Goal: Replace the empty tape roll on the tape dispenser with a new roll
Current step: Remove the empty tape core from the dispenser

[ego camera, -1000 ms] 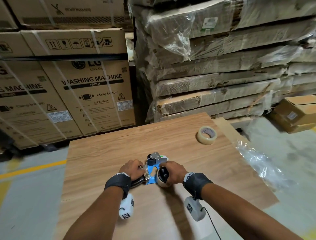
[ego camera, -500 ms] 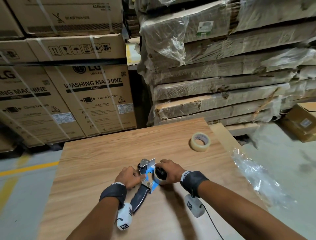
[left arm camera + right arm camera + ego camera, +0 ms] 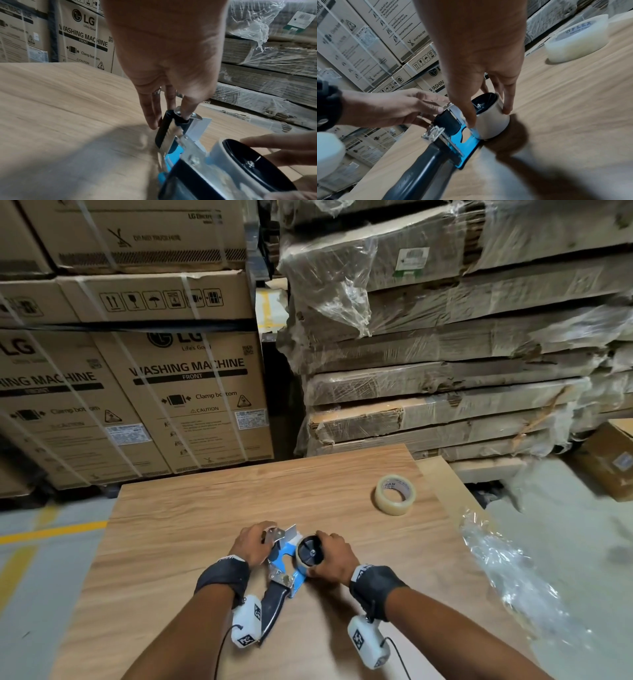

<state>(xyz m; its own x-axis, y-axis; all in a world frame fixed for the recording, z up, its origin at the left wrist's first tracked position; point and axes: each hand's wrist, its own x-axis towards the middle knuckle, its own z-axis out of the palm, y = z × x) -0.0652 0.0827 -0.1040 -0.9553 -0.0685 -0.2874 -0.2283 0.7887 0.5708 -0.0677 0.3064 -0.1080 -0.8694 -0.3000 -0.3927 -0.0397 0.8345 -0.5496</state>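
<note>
Left hand (image 3: 252, 543) clamped on dispenser (image 3: 285, 568) head, lower centre. Right hand (image 3: 331, 554) wrapped round empty roll (image 3: 309, 553). New roll (image 3: 394, 494) upper right on tabletop (image 3: 205, 525).

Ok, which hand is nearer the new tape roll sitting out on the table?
Right. The right hand grips the empty roll on the dispenser, on the new tape roll's side; the left hand holds the dispenser's front end, farther away.

washing machine cartons (image 3: 191, 392), wrapped flat boxes (image 3: 445, 354), wooden table (image 3: 205, 508)
</note>
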